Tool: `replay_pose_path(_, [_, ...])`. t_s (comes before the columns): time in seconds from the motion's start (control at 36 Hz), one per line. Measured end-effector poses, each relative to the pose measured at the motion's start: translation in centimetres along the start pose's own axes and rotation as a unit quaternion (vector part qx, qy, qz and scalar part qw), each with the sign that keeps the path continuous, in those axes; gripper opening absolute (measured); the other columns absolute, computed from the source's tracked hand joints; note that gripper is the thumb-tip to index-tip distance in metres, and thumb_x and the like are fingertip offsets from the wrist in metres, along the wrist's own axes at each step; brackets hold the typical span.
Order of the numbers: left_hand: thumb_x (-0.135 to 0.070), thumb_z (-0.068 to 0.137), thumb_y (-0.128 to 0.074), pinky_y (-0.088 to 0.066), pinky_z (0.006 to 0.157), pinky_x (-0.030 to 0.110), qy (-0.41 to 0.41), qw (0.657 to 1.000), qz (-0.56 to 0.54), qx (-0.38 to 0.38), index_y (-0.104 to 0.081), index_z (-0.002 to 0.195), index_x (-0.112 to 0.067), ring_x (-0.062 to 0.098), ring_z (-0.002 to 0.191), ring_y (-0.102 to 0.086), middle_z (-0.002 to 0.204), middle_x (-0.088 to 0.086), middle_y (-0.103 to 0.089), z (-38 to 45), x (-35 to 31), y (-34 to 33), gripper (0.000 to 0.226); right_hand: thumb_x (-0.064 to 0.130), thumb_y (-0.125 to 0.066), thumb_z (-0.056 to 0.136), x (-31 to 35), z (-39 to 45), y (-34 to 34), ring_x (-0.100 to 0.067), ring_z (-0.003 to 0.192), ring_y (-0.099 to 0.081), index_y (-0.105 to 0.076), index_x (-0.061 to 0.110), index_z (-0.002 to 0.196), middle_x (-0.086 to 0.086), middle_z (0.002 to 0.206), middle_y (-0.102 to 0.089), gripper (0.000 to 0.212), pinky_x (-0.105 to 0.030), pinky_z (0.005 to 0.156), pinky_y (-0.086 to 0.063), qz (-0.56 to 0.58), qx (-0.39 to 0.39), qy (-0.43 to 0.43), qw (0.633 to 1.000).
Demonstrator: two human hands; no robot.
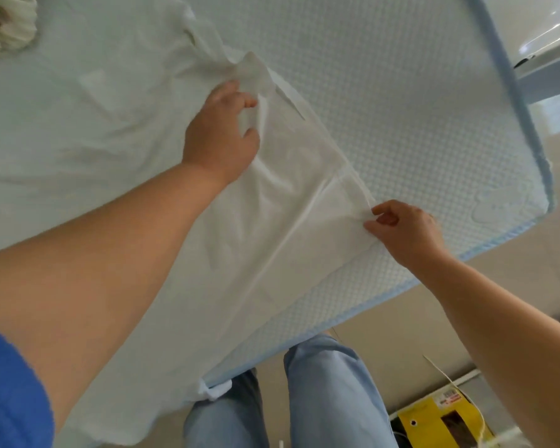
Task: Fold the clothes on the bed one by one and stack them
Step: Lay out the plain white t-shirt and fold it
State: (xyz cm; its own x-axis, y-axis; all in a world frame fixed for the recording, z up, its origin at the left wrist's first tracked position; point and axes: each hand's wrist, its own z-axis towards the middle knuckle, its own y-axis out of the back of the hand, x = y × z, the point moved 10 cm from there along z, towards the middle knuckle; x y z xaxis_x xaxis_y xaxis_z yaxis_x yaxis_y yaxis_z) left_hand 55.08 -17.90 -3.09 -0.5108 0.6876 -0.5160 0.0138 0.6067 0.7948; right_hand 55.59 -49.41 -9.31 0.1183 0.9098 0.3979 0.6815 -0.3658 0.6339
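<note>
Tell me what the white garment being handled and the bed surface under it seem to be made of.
The white garment looks like thin, matte woven fabric, perhaps cotton: it creases softly and shows stitched seams. The mattress looks like pale quilted or knitted textile with a dimpled grid, edged in light blue piping; the exact fibre cannot be told.

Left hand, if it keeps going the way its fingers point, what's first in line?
The left hand points up-right along the white garment; past its raised fold, probably the bare mattress. Depth is unclear.
</note>
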Motion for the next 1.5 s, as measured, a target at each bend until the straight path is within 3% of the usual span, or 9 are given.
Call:
replay_pose_path(0.11, [-0.012,0.08,-0.06,-0.044,0.086,0.031,0.012,0.998,-0.001,0.058,-0.066,0.108,-0.015,0.025,0.103,-0.059,0.113,0.007,-0.061,-7.3,1.5,-3.1,0.028,0.041,-0.068,0.079,-0.4,-0.1,-0.8,0.001,0.064,-0.049,-0.054,0.034,0.088,0.017,0.073,-0.055,0.018,-0.016,0.05,-0.032,-0.029,0.069,-0.004,0.997])
replay_pose_path(0.22, [-0.021,0.079,-0.061,-0.038,0.069,0.028,0.091,0.986,0.027,0.14,-0.066,0.094,-0.02,0.023,0.088,-0.057,0.087,-0.002,-0.055,-15.2,5.2,-6.5,0.016,0.031,-0.067,0.084,-1.5,-0.3,-1.1,-0.014,0.057,-0.047,-0.054,0.025,0.066,0.005,0.061,-0.051,0.023,-0.025,0.05,-0.034,-0.041,0.121,-0.004,0.992])
replay_pose_path(0.36, [-0.036,0.073,-0.07,-0.044,0.08,0.035,0.201,0.957,0.078,0.191,-0.063,0.104,-0.018,0.029,0.097,-0.057,0.102,0.006,-0.061,-24.5,11.1,-8.9,0.037,0.027,-0.06,0.089,-0.5,-0.2,0.5,-0.016,0.056,-0.046,-0.054,0.015,0.068,0.002,0.059,-0.048,0.025,-0.029,0.057,-0.039,-0.027,0.097,0.048,0.994])
replay_pose_path(0.61, [-0.029,0.06,-0.081,-0.038,0.086,0.044,0.247,0.962,0.086,0.078,-0.058,0.118,-0.011,0.04,0.105,-0.049,0.113,0.021,-0.053,-32.5,15.0,-9.5,0.065,0.003,-0.056,0.089,-0.2,-2.9,-1.3,-0.004,0.057,-0.066,-0.06,0.011,0.096,0.005,0.067,-0.069,0.011,-0.02,0.071,-0.054,0.156,0.17,-0.019,0.973])
replay_pose_path(0.78, [-0.022,0.06,-0.077,-0.031,0.09,0.044,0.301,0.949,0.093,0.014,-0.055,0.123,-0.016,0.037,0.114,-0.042,0.122,0.019,-0.048,-36.9,17.1,-9.4,0.067,0.024,-0.066,0.085,-0.8,-3.1,-1.0,-0.001,0.061,-0.066,-0.059,0.007,0.107,-0.008,0.102,-0.065,0.029,-0.033,0.087,-0.05,0.086,0.132,-0.014,0.987])
replay_pose_path(0.92, [-0.019,0.06,-0.079,-0.035,0.081,0.047,0.345,0.93,0.107,-0.069,-0.062,0.103,-0.007,0.043,0.1,-0.048,0.104,0.025,-0.053,-39.4,18.8,-8.6,0.049,0.024,-0.059,0.092,-0.4,-1.6,-0.4,0.0,0.057,-0.066,-0.054,-0.003,0.119,-0.014,0.104,-0.061,0.039,-0.018,0.068,-0.055,0.046,0.1,0.023,0.994])
replay_pose_path(1.08, [-0.008,0.073,-0.068,-0.04,0.069,0.047,0.344,0.93,0.1,-0.084,-0.062,0.09,0.001,0.045,0.085,-0.054,0.092,0.029,-0.057,-39.8,19.0,-9.7,0.02,0.029,-0.058,0.093,-0.6,-0.6,-0.3,-0.003,0.054,-0.066,-0.057,0.01,0.112,-0.011,0.096,-0.063,0.027,-0.02,0.065,-0.056,0.011,0.104,0.065,0.992])
replay_pose_path(1.19, [-0.008,0.08,-0.06,-0.04,0.074,0.046,0.355,0.921,0.115,-0.113,-0.068,0.099,-0.003,0.045,0.091,-0.054,0.101,0.027,-0.06,-41.3,19.5,-8.9,0.021,0.035,-0.06,0.09,-0.5,-0.1,-0.4,-0.005,0.056,-0.066,-0.06,0.014,0.105,-0.004,0.083,-0.065,0.026,-0.025,0.07,-0.057,-0.013,0.112,0.074,0.991])
replay_pose_path(1.5, [-0.008,0.069,-0.047,-0.045,0.057,0.047,0.282,0.942,0.116,-0.142,-0.069,0.089,0.002,0.044,0.063,-0.056,0.068,0.028,-0.056,-45.3,17.1,-8.9,0.031,0.024,-0.072,0.081,-4.2,-0.3,-0.5,-0.02,0.068,-0.061,-0.066,0.014,0.075,-0.009,0.074,-0.065,0.013,-0.023,0.07,-0.054,-0.131,0.159,0.044,0.978])
